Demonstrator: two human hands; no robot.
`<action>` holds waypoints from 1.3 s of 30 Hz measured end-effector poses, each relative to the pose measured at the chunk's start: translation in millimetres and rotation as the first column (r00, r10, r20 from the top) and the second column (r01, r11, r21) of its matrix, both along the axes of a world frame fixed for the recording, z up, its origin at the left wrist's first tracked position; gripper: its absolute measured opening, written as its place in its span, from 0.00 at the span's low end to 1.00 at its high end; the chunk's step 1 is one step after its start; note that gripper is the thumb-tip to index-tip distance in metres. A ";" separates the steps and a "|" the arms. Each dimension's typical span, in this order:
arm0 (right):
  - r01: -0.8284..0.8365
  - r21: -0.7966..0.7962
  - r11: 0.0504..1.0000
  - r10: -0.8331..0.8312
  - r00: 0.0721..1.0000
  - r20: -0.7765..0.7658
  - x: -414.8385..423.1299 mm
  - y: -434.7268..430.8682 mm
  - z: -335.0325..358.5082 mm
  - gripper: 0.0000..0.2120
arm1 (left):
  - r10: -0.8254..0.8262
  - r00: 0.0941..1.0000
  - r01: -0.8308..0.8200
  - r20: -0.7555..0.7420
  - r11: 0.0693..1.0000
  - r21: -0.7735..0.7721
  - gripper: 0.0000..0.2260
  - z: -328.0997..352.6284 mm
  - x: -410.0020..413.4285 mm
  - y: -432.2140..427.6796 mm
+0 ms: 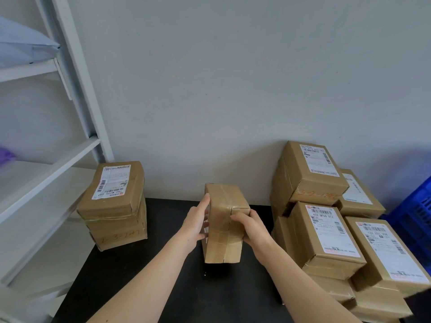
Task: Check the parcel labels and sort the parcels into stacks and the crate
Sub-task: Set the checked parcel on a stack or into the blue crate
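you have one brown taped parcel between both hands, over the middle of the black desk and not far from the wall. it stands on end with its taped seam facing you; whether its bottom edge touches the desk cannot be told. your left hand lies flat against the parcel's left side, fingers straight and together, pressing on the face where a strip of white label shows. your right hand grips the right side, its fingers curled over the front edge and clamped on the cardboard. to your left, a stack of parcels sits at the desk's far corner beside the white shelf rack, the top one label up. to your right, a bigger pile of parcels crowds the desk's edge, several with white labels facing up. just beyond that pile, at the right edge of view, is the blue crate. a pale bag lies on the rack's upper shelf.
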State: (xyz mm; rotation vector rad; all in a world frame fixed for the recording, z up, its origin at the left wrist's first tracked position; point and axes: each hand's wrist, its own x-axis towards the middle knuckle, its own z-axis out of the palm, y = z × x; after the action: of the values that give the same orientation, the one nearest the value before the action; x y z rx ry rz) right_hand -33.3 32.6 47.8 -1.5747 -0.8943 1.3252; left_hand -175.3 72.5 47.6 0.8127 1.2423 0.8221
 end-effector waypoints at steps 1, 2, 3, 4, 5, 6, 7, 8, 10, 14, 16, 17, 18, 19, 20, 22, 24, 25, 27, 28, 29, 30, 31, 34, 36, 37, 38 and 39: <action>0.002 0.000 1.000 -0.002 1.000 0.006 -1.1 -0.3 0.3 0.22 | -0.007 1.000 0.007 -0.015 1.000 0.013 0.19 -2.5 -0.1 0.4; 0.010 -0.005 1.000 -0.010 1.000 0.012 -2.2 -0.5 0.3 0.21 | -0.016 0.999 0.017 -0.034 1.000 0.024 0.20 -4.4 -0.1 0.4; 0.022 -0.013 1.000 -0.022 1.000 0.019 -2.9 -0.5 0.2 0.21 | -0.028 0.998 0.030 -0.062 0.999 0.034 0.21 -6.5 -0.9 0.3; 0.036 -0.025 0.999 -0.035 0.999 0.025 -2.7 -0.7 -0.4 0.20 | -0.038 0.995 0.042 -0.091 0.998 0.037 0.22 -8.2 -1.9 0.0; 0.044 -0.038 0.998 -0.043 0.999 0.030 -2.3 -0.8 -0.7 0.20 | -0.049 0.992 0.053 -0.116 0.998 0.032 0.23 -10.6 -3.1 0.2; 0.049 -0.051 0.997 -0.047 0.998 0.030 -1.6 -0.9 -1.0 0.21 | -0.056 0.989 0.060 -0.136 0.998 0.023 0.23 -13.0 -4.7 0.5; 0.050 -0.065 0.997 -0.049 0.998 0.026 -0.8 -1.0 -0.7 0.20 | -0.058 0.987 0.061 -0.149 0.998 0.018 0.22 -14.6 -5.9 0.4; 0.056 -0.078 0.995 -0.054 0.998 0.022 -0.2 -0.6 -0.4 0.20 | -0.052 0.986 0.056 -0.159 0.998 0.023 0.21 -16.1 -7.1 0.2; 0.077 -0.094 0.993 -0.075 0.997 0.026 0.2 0.6 -0.3 0.20 | -0.026 0.984 0.032 -0.176 0.999 0.034 0.16 -16.6 -8.0 -1.1; 0.108 -0.092 0.990 -0.100 0.991 0.087 -2.8 4.6 -4.1 0.22 | 0.020 0.960 0.011 -0.278 0.994 0.110 0.20 -16.7 -4.3 -1.4; 0.086 -0.089 0.992 -0.074 0.988 0.133 -5.8 6.3 -5.9 0.24 | 0.003 0.947 0.043 -0.320 0.990 0.137 0.25 -15.9 -2.3 -1.6; 0.071 -0.091 0.993 -0.056 0.987 0.150 -7.1 6.7 -7.1 0.25 | -0.011 0.941 0.064 -0.338 0.987 0.145 0.28 -16.9 -1.8 -1.2; 0.054 -0.098 0.994 -0.038 0.986 0.164 -8.4 7.3 -8.5 0.27 | -0.027 0.936 0.086 -0.350 0.985 0.153 0.29 -17.7 -1.8 -0.8; 0.041 -0.105 0.994 -0.022 0.985 0.173 -9.3 7.2 -10.3 0.28 | -0.042 0.934 0.104 -0.356 0.982 0.156 0.30 -19.5 -2.1 -0.2; 0.034 -0.114 0.993 -0.013 0.984 0.178 -10.1 6.9 -11.9 0.29 | -0.054 0.931 0.117 -0.360 0.981 0.156 0.30 -21.2 -2.7 0.2; 0.033 -0.133 0.991 -0.009 0.984 0.178 -10.7 7.1 -15.1 0.29 | -0.074 0.933 0.131 -0.353 0.981 0.141 0.29 -25.0 -2.9 0.8; 0.031 -0.144 0.989 -0.004 0.983 0.182 -10.8 7.6 -16.5 0.28 | -0.074 0.939 0.125 -0.337 0.983 0.134 0.29 -26.8 -2.0 0.9; 0.028 -0.146 0.989 0.000 0.982 0.190 -10.7 8.1 -16.9 0.28 | -0.068 0.941 0.119 -0.332 0.984 0.136 0.28 -27.5 -1.5 0.9; 0.022 -0.147 0.989 0.009 0.977 0.213 -10.8 9.6 -17.4 0.28 | -0.056 0.944 0.106 -0.326 0.985 0.138 0.27 -27.4 -0.4 1.8; 0.021 -0.148 0.989 0.014 0.974 0.226 -11.2 10.8 -17.4 0.28 | -0.053 0.942 0.103 -0.330 0.985 0.138 0.27 -26.5 -0.2 2.5; 0.019 -0.150 0.988 0.018 0.971 0.239 -11.9 12.0 -17.5 0.28 | -0.050 0.940 0.102 -0.336 0.985 0.137 0.27 -25.6 0.1 3.1; 0.018 -0.152 0.988 0.021 0.968 0.252 -12.8 12.8 -17.3 0.28 | -0.049 0.938 0.101 -0.343 0.985 0.137 0.27 -24.8 0.4 3.7; 0.016 -0.153 0.988 0.025 0.964 0.263 -13.5 13.4 -17.0 0.28 | -0.047 0.936 0.100 -0.348 0.986 0.136 0.27 -24.3 0.4 3.9; 0.002 -0.166 0.986 0.044 0.961 0.275 -13.7 13.5 -15.6 0.28 | -0.058 0.935 0.108 -0.350 0.986 0.125 0.28 -23.2 -0.1 3.7; -0.003 -0.186 0.983 0.051 0.966 0.253 -12.3 13.2 -13.6 0.28 | -0.068 0.939 0.112 -0.338 0.987 0.112 0.28 -23.5 -0.9 3.6; -0.003 -0.195 0.981 0.050 0.970 0.236 -11.6 13.2 -12.4 0.28 | -0.071 0.940 0.113 -0.333 0.988 0.107 0.28 -22.9 -1.4 3.0; -0.004 -0.205 0.979 0.050 0.974 0.220 -10.9 13.7 -11.2 0.29 | -0.075 0.942 0.113 -0.327 0.988 0.100 0.28 -22.4 -1.6 3.0; -0.004 -0.215 0.977 0.050 0.977 0.208 -10.4 13.6 -10.0 0.28 | -0.076 0.944 0.113 -0.321 0.989 0.097 0.28 -22.3 -1.5 2.5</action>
State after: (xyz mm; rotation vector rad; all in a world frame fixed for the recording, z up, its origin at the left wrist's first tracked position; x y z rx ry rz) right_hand -43.7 46.2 37.7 -1.9055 -0.9293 1.3244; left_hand -176.8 75.0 25.3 1.1224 1.4345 0.7069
